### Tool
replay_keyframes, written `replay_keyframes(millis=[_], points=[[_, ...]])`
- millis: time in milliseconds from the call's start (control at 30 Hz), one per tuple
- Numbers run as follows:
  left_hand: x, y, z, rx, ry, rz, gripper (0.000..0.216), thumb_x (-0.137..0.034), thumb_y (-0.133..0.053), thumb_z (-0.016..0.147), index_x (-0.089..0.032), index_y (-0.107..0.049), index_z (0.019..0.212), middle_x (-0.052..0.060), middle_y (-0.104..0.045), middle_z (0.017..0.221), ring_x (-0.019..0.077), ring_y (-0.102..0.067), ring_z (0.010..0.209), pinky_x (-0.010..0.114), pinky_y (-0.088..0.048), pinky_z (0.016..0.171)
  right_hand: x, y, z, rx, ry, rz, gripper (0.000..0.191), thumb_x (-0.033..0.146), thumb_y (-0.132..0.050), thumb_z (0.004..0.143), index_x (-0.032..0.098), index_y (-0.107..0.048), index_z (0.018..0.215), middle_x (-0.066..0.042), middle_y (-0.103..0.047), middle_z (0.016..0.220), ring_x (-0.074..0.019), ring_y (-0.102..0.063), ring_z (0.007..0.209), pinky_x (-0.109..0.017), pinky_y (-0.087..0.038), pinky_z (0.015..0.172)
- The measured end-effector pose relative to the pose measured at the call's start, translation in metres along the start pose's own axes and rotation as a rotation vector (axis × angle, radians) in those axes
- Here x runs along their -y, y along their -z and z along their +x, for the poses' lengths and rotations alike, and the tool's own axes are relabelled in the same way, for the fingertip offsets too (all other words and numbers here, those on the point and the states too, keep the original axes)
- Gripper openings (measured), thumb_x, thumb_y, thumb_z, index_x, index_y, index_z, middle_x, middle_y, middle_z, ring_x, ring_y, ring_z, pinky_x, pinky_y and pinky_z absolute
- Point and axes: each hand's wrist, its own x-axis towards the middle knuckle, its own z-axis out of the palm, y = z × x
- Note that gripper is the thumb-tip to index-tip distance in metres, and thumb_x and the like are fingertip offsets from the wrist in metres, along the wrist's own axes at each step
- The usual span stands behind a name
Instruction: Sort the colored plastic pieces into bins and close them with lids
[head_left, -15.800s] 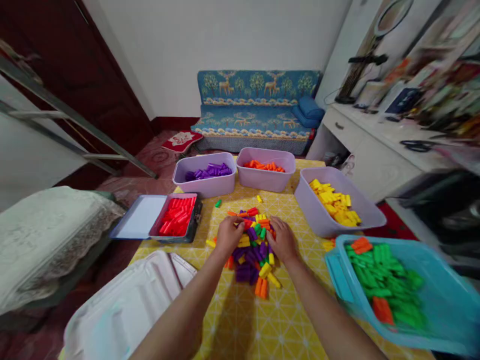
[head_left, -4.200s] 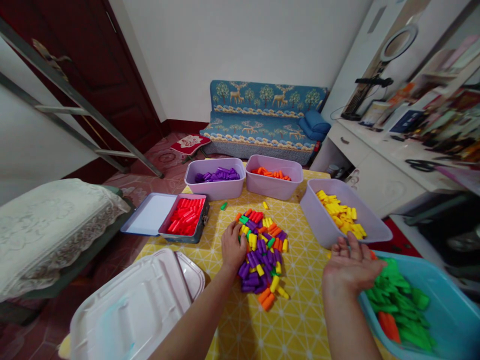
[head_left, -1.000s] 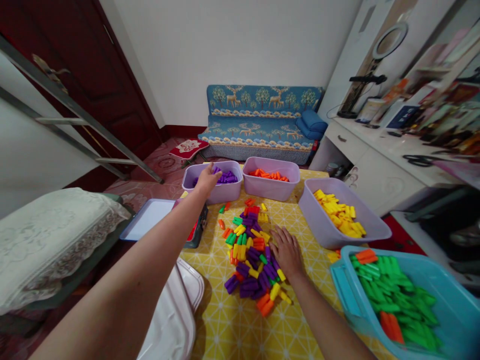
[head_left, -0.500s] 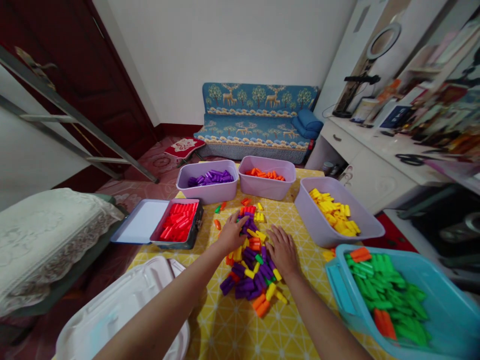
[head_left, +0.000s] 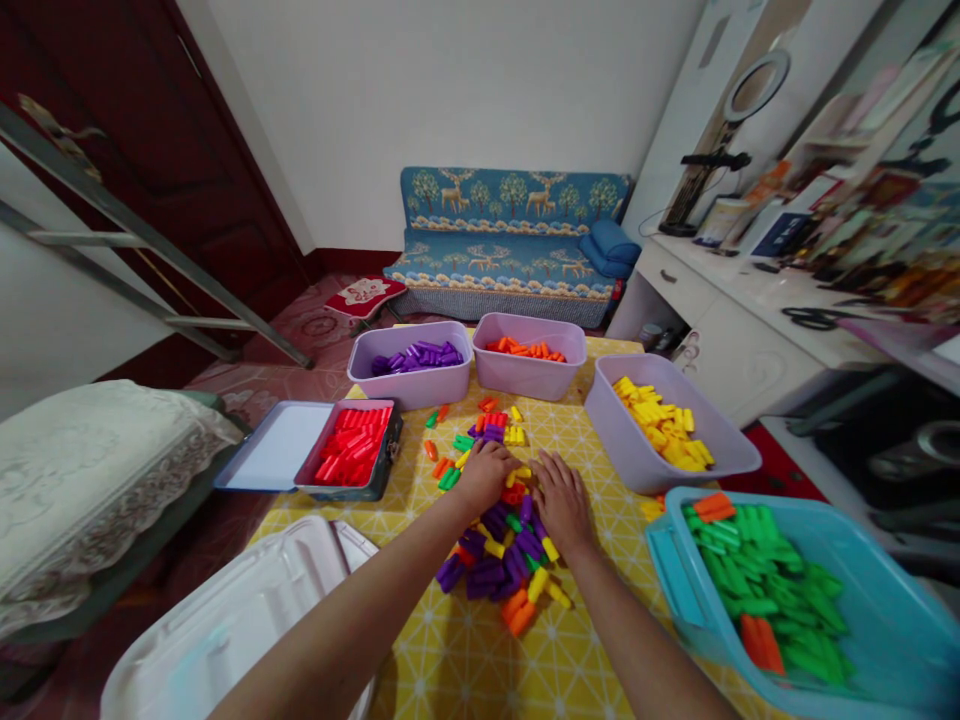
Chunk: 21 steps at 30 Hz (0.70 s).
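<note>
On the table lies a mixed pile of small plastic pieces [head_left: 495,570] in purple, yellow, orange and green, shaped like short tubes or caps. My left hand [head_left: 484,478] is over the pile's upper part, its fingers bent together among yellow and orange pieces; what they grip is hidden. At the pile's right edge, my right hand [head_left: 562,500] rests with fingers spread, close to yellow and purple pieces. Beyond the hands is a group of red, purple and yellow pieces [head_left: 495,425]. Several orange and green pieces [head_left: 450,475] lie left of my left hand.
Around the pile stand a purple-piece bin [head_left: 412,385], an orange-piece bin [head_left: 529,378], a yellow-piece bin [head_left: 607,430], a teal tub [head_left: 675,570] of green and some orange pieces, and a tin [head_left: 386,470] of red pieces. A white lid [head_left: 225,620] lies front left.
My left hand has moved right, toward my right hand, and its fingers have drawn together. Green and orange pieces it covered now show on its left. My right hand has barely moved.
</note>
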Motion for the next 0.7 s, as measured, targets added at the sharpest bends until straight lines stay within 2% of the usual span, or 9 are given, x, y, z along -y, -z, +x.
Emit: replay_keyframes(millis=[133,200,433,500,600,700], points=[[0.001,0.0,0.005,-0.071,0.072,-0.131,0.014,-0.016,-0.06,0.084,-0.018,-0.073,0.088,0.012,-0.071,0.1,0.0268,-0.06,0.107,0.047,-0.037,0.108,0.0,-0.001,0.0,0.005,-0.007,0.01,0.046,0.017,-0.046,0.092,0.023,-0.055,0.136,-0.004,-0.046,0.154,-0.0278,-0.035,0.145,-0.052,-0.029,0.115],[0.003,0.0,0.006,-0.098,0.092,-0.175,0.013,-0.018,-0.059,0.085,-0.016,-0.072,0.085,0.013,-0.07,0.099,0.0259,-0.061,0.102,0.044,-0.041,0.104,0.0,-0.001,0.0,0.005,-0.007,0.011,0.044,0.017,-0.047,0.092,0.022,-0.056,0.134,-0.005,-0.046,0.154,-0.0284,-0.036,0.144,-0.053,-0.029,0.115],[0.01,0.009,0.011,-0.209,0.164,-0.457,0.023,-0.015,-0.056,0.08,-0.017,-0.072,0.098,0.009,-0.072,0.102,0.0231,-0.065,0.101,0.037,-0.05,0.094,0.0,-0.003,0.0,-0.014,-0.02,0.02,0.041,0.021,-0.046,0.096,0.021,-0.057,0.135,-0.007,-0.048,0.152,-0.0294,-0.037,0.143,-0.052,-0.03,0.115],[0.01,0.008,0.011,-0.221,0.197,-0.552,0.028,-0.02,-0.054,0.082,-0.017,-0.071,0.105,0.009,-0.073,0.098,0.0219,-0.069,0.093,0.035,-0.054,0.085,0.0,-0.004,0.0,-0.015,-0.029,0.028,0.039,0.025,-0.045,0.098,0.022,-0.058,0.134,-0.007,-0.049,0.152,-0.0295,-0.038,0.143,-0.053,-0.03,0.115],[0.008,0.004,0.008,-0.221,0.261,-0.85,0.035,-0.026,-0.05,0.084,-0.013,-0.068,0.111,0.012,-0.075,0.093,0.0198,-0.071,0.079,0.034,-0.057,0.073,0.001,-0.004,0.0,-0.011,-0.038,0.027,0.038,0.027,-0.045,0.098,0.022,-0.058,0.134,-0.007,-0.049,0.152,-0.0288,-0.038,0.144,-0.053,-0.03,0.115],[0.008,0.002,0.004,-0.249,0.361,-1.216,0.042,-0.022,-0.054,0.073,-0.011,-0.069,0.111,0.014,-0.075,0.095,0.0208,-0.072,0.08,0.037,-0.057,0.077,0.002,-0.002,0.0,-0.004,-0.037,0.026,0.04,0.021,-0.047,0.096,0.02,-0.057,0.134,-0.006,-0.048,0.153,-0.0276,-0.037,0.144,-0.052,-0.029,0.116]])
